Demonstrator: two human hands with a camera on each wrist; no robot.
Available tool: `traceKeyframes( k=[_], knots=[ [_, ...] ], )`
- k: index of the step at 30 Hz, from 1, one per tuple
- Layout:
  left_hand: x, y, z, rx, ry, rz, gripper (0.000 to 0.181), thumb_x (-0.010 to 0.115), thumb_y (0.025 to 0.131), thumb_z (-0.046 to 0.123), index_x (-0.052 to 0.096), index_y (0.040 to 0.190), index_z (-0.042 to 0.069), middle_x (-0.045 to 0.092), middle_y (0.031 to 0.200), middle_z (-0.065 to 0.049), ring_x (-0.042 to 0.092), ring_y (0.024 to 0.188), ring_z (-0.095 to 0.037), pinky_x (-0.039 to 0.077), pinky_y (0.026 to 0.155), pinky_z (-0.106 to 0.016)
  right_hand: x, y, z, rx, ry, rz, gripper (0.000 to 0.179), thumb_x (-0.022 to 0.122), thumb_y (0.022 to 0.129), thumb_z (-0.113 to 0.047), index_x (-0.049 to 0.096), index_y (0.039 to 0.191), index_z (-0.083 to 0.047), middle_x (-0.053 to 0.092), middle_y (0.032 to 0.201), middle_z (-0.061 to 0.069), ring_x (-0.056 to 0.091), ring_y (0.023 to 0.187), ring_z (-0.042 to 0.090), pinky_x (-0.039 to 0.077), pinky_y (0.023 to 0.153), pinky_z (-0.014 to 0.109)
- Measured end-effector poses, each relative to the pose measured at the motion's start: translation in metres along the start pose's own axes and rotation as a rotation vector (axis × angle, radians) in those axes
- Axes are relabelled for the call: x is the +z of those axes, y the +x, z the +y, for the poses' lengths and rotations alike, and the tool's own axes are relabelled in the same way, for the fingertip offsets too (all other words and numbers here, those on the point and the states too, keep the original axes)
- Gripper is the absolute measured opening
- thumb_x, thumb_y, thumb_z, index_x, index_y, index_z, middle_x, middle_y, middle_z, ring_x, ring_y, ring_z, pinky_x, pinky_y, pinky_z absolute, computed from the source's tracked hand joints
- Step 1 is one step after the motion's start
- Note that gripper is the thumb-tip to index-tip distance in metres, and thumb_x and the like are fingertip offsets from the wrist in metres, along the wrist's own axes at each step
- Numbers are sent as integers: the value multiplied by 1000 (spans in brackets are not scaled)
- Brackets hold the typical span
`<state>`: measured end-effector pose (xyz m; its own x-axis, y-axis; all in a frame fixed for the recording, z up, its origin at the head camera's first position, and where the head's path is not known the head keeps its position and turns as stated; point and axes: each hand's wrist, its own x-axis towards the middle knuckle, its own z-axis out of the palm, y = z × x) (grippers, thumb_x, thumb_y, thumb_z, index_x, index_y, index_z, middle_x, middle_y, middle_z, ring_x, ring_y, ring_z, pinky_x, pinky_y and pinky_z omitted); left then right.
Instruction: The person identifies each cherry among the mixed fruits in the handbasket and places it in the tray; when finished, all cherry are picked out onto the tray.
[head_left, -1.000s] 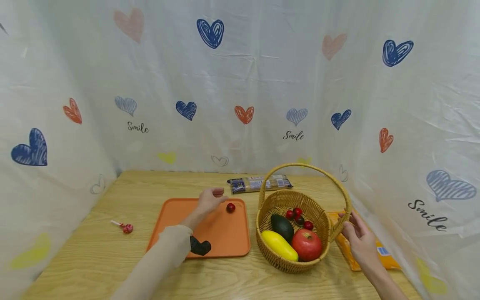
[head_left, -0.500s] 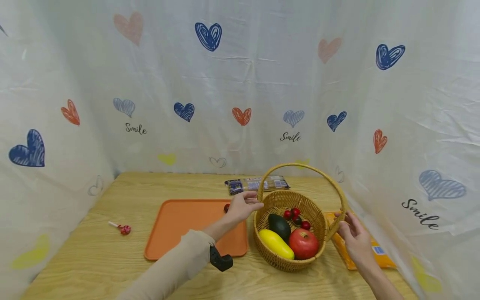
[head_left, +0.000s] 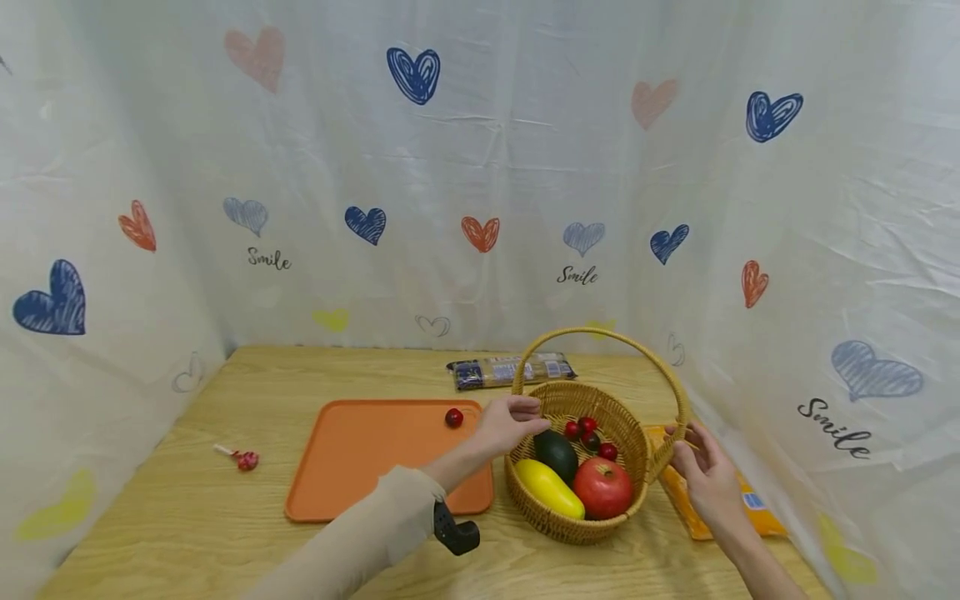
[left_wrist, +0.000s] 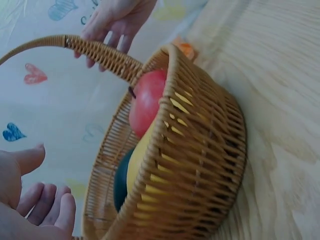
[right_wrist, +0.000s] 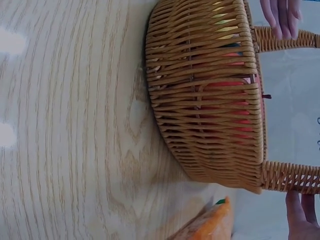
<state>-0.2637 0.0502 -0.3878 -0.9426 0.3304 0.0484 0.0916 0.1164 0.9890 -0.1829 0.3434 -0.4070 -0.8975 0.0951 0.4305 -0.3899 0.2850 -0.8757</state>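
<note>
Right hand grips handle on its right side. Left hand holds nothing, fingers loose, near basket's left rim. Basket upright on table, right of tray.

Noted rough woven wicker on the basket, ribbed, low sheen. Marked the tray as smooth plastic by look, mostly matt; the table as grained wood, satin. Tagged the cherry as glossy, the red fruit and yellow fruit as smooth, softly shiny. Logged plastic film on the packet, creased plastic-looking sheet for the curtain, matt cloth on the sleeve.
</note>
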Motion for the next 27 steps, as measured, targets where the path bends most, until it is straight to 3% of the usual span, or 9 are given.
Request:
traceKeyframes(
  k=[6, 10, 17, 27],
  knots=[
    [23, 16, -3, 9, 6, -12, 37, 73, 84, 19, 64, 118, 7, 66, 109, -4, 62, 102, -19, 53, 82, -31, 0, -1, 1, 28, -13, 3, 57, 44, 101, -15, 18, 142, 15, 44, 125, 12, 50, 106, -9, 47, 82, 13],
    [34, 27, -2, 24, 69, -3, 36, 73, 85, 19, 64, 118, 6, 65, 109, -5, 62, 100, -17, 53, 80, -30, 1, -2, 0, 49, -56, 3, 57, 43, 102, -17, 18, 143, 14, 41, 127, 16, 47, 107, -11, 46, 84, 13],
    [43, 56, -9, 9, 192, 103, 34, 74, 83, 21, 66, 113, 6, 66, 106, -9, 62, 95, -18, 53, 79, -30, 0, 1, -2, 68, -81, -2, 58, 41, 102, -21, 18, 145, 10, 37, 133, 26, 44, 109, -13, 45, 85, 13],
    [55, 75, -19, -13, 184, 95, 35, 72, 86, 17, 65, 115, 0, 64, 109, -12, 60, 99, -23, 51, 82, -34, 3, -2, -2, 82, -34, 8, 55, 41, 102, -16, 18, 145, 11, 35, 133, 29, 46, 108, -11, 45, 85, 13]
  ],
)
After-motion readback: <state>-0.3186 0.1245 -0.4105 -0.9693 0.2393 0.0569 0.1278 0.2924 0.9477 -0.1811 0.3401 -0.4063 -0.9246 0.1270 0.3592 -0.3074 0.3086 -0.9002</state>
